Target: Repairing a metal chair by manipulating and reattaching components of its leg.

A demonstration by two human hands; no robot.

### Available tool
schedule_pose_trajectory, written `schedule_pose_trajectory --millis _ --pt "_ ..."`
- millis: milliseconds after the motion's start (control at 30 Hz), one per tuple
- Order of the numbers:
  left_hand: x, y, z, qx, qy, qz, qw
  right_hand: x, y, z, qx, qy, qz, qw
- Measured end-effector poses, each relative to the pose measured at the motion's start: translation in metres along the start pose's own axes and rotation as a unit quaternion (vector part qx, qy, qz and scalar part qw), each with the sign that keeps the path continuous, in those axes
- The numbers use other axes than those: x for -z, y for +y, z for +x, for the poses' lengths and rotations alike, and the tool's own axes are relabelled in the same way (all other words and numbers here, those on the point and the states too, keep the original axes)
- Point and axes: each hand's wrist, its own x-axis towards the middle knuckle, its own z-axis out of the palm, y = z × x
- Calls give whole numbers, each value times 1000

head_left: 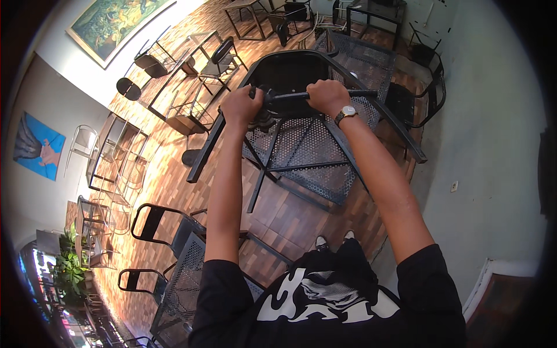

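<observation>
A black metal chair [284, 69] is raised in front of me, its legs splayed toward me on both sides. My left hand [241, 108] is closed round the left part of its crossbar. Just beside those fingers hangs a dark bunched thing [264, 113], whose kind I cannot make out. My right hand [329, 96], with a watch on the wrist, is closed round the same bar farther right. Beyond and below the chair is a black perforated metal table [368, 61]; the chair hides part of it.
A black chair [426, 95] stands at the right by the pale wall [484, 122]. At lower left, another perforated table [180, 284] has black chairs [152, 223] beside it. More tables and chairs [219, 64] stand across the wood-patterned floor [174, 194]. A plant [69, 267] is at far left.
</observation>
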Motion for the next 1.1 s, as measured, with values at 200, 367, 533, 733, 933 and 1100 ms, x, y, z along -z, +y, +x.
schedule_pose_trajectory --millis 200,367,533,733,933,1100 --pt "-24 54 -3 -58 42 -15 997 -7 -2 1 -23 3 -14 1000" --pt "-29 82 -1 -55 -17 -47 997 -8 3 0 1 21 -23 1000" --pt "-19 67 -3 -79 -24 -48 995 -5 3 0 -13 2 -7 1000" --pt "-12 32 -5 -50 18 -10 999 3 2 0 -8 -32 -6 999" --pt "-17 21 -7 -18 75 -6 997 9 -3 1 -18 -60 -15 998" --pt "-13 24 -5 -3 43 -2 999 10 -3 -1 -33 -68 -14 997"
